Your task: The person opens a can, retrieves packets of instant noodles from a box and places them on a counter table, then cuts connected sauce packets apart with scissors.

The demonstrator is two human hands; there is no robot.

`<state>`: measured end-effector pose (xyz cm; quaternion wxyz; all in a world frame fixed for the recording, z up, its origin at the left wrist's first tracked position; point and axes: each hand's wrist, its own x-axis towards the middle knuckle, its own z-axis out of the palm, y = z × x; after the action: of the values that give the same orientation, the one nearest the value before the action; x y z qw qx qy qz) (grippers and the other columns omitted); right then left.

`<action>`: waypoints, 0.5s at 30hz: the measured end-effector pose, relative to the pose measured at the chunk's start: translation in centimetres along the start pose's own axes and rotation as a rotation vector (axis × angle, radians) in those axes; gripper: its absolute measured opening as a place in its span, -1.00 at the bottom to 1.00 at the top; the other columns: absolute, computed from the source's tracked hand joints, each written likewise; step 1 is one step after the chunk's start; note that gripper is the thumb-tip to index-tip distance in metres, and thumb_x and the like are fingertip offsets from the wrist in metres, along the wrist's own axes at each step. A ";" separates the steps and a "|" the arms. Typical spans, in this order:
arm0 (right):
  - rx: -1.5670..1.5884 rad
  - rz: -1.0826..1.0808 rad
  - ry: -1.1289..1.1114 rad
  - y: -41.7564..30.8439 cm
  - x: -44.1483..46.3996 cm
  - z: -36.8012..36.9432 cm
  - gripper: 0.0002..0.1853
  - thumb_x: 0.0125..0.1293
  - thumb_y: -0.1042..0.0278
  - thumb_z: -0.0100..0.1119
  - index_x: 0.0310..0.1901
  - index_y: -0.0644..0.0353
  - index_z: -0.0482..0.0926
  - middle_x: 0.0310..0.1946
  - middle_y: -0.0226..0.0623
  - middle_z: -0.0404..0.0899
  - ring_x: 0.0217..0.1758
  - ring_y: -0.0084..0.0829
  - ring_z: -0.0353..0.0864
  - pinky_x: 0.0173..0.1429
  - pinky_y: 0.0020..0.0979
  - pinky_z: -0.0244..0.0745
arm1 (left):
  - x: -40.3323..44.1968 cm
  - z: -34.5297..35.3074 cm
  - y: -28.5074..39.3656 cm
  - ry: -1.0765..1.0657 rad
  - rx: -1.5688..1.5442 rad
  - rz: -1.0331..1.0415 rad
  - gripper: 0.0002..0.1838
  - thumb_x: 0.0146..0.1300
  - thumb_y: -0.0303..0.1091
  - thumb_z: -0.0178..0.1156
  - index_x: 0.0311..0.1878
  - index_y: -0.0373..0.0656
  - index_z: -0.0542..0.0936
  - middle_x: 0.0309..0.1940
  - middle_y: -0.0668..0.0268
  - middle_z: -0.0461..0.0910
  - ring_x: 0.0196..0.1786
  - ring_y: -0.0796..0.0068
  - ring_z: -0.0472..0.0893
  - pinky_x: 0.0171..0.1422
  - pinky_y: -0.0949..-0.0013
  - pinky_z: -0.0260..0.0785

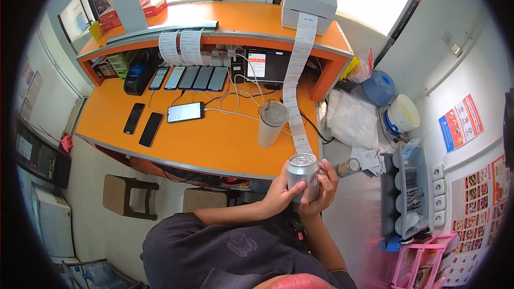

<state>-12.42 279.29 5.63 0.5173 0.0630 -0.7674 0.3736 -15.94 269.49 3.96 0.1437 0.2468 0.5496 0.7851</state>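
Note:
A silver drink can [302,172] is held upright between both hands, just in front of the orange desk's edge. My left hand [282,190] wraps round the can's left side, its thumb across the front. On the right side, the fingers of my right hand [319,188] are bent against the can. Behind the can, a long strip of printed labels [292,88] hangs from a white label printer [309,4] down over the desk [225,147]. A pale lidded tumbler [272,124] stands on the desk to the left of the strip.
Several phones [188,78] line the desk's back, with a lit phone [185,112] and two dark phones nearer. White cables [235,101] cross the desktop. Two stools [128,197] stand below. To the right are plastic bags [352,118], a white bucket [402,113] and a grey cutlery rack [409,192].

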 end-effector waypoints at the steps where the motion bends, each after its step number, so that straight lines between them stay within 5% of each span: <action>1: -0.005 -0.005 -0.015 0.1 -0.1 -0.1 -0.66 -0.03 0.40 0.06 -0.17 0.26 0.33 0.00 0.15 0.32 -0.06 -0.05 0.45 -0.05 -0.21 0.48 | -0.1 0.0 0.0 0.007 -0.015 -0.006 -0.40 0.19 -0.10 0.10 0.16 -0.25 0.16 -0.04 0.12 0.41 0.04 0.34 0.43 0.12 0.36 0.23; 15: 0.020 -0.033 0.001 0.4 -0.5 0.1 -0.64 0.02 0.39 0.00 -0.09 0.24 0.31 0.02 0.17 0.26 0.01 -0.02 0.41 0.00 -0.18 0.44 | 0.3 -0.1 0.1 -0.032 0.016 -0.002 -0.39 0.19 -0.08 0.09 0.16 -0.26 0.17 -0.02 0.11 0.38 0.07 0.30 0.40 0.15 0.34 0.20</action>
<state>-12.43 279.37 5.05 0.5231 0.0805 -0.7622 0.3728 -16.25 269.52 4.05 0.1511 0.2599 0.5538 0.7765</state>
